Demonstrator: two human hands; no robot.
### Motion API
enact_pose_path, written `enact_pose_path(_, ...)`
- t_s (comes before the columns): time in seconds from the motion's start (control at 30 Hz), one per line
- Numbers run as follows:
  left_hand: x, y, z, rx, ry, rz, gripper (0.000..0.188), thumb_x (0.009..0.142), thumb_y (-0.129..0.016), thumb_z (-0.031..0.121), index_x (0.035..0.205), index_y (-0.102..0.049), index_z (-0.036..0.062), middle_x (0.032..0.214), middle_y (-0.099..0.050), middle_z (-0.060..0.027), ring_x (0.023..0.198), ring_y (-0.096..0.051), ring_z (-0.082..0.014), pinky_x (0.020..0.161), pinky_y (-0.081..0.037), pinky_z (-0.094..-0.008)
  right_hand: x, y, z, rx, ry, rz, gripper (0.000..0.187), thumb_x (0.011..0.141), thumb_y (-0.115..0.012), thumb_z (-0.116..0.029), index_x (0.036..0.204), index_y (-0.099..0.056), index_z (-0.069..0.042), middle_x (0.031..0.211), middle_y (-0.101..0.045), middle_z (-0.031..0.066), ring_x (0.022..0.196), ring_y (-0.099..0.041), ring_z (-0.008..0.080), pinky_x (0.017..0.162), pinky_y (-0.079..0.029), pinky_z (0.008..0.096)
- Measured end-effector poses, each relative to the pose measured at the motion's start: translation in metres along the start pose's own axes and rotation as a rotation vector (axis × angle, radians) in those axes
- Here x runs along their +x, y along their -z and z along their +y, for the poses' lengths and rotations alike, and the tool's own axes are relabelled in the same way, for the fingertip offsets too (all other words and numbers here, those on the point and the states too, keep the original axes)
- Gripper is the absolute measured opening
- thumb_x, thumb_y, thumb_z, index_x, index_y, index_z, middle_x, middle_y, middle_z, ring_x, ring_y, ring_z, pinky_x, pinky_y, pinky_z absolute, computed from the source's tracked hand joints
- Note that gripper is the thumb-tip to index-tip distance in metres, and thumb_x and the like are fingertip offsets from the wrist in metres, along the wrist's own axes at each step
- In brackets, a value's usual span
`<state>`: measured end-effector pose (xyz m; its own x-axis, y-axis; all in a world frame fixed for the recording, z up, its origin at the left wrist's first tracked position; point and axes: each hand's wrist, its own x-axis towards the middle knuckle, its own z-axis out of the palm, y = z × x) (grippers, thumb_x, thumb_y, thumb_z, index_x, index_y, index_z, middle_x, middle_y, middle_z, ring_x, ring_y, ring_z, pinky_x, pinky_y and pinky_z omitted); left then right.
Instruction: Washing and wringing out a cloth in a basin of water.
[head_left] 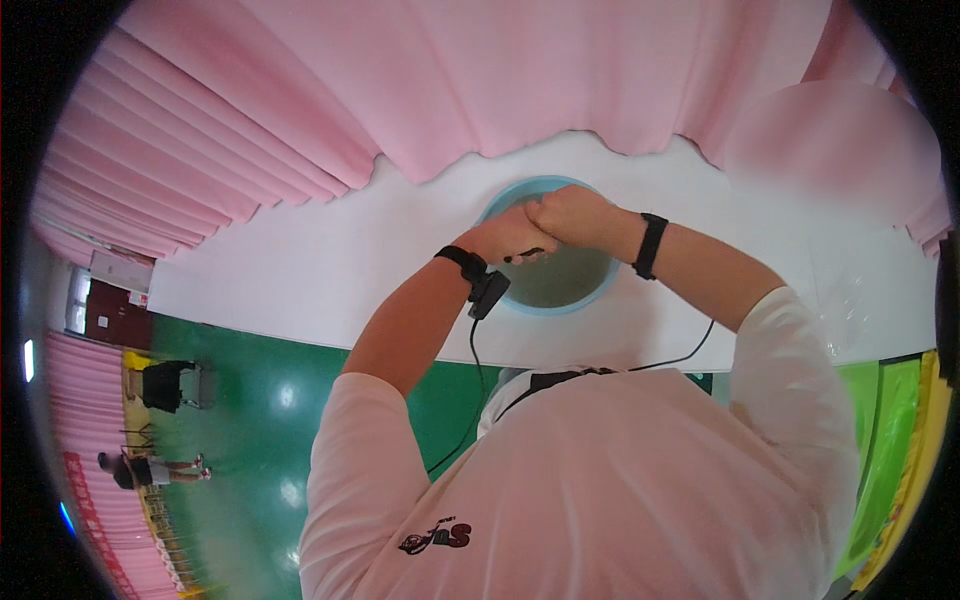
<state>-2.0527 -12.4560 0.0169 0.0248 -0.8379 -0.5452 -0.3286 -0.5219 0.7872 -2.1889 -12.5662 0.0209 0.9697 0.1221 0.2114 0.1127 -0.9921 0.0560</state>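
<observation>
Over a light blue basin [545,309], my left hand [500,236] and my right hand [578,214] are pressed against each other. The basin holds greyish, cloudy water [565,278]. Curled fingers close my left hand, and a small dark bit [526,256] shows between them; its kind is too small to tell. My right hand is also closed, its knuckles against the left hand's thumb side. Whatever lies inside either fist is hidden.
The basin stands on a white table [300,265] in front of a pink curtain [550,70]. Black straps circle both wrists, and a small black device [489,294] with a cable [477,365] hangs at the left one. Far left, a person [150,470] stands on the green floor [260,450].
</observation>
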Motion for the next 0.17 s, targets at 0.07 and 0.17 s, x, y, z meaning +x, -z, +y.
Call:
enact_pose_path(0.07,-0.004,-0.007,0.006,0.093,-0.015,0.036,0.009,0.082,-0.071,0.015,0.082,-0.063,0.0094,0.064,-0.056,0.0009,0.054,-0.049,-0.0129,0.045,-0.038,-0.0337,0.0,-0.005,0.003,0.073,-0.068,-0.067,0.024,0.082,-0.066,-0.019,0.098,-0.063,-0.001,0.082,-0.069,0.0176,0.073,-0.07,0.0349,0.063,-0.056,0.0447)
enact_pose_path(0.17,0.001,-0.014,0.015,0.549,-0.12,0.298,0.014,0.08,-0.07,0.017,0.093,-0.07,0.0097,0.074,-0.066,-0.0047,0.062,-0.057,-0.0196,0.053,-0.047,-0.0388,0.001,-0.017,0.01,0.092,-0.131,-0.025,0.032,0.078,-0.074,-0.027,0.095,-0.064,-0.002,0.082,-0.07,0.0184,0.081,-0.071,0.0385,0.074,-0.058,0.047)
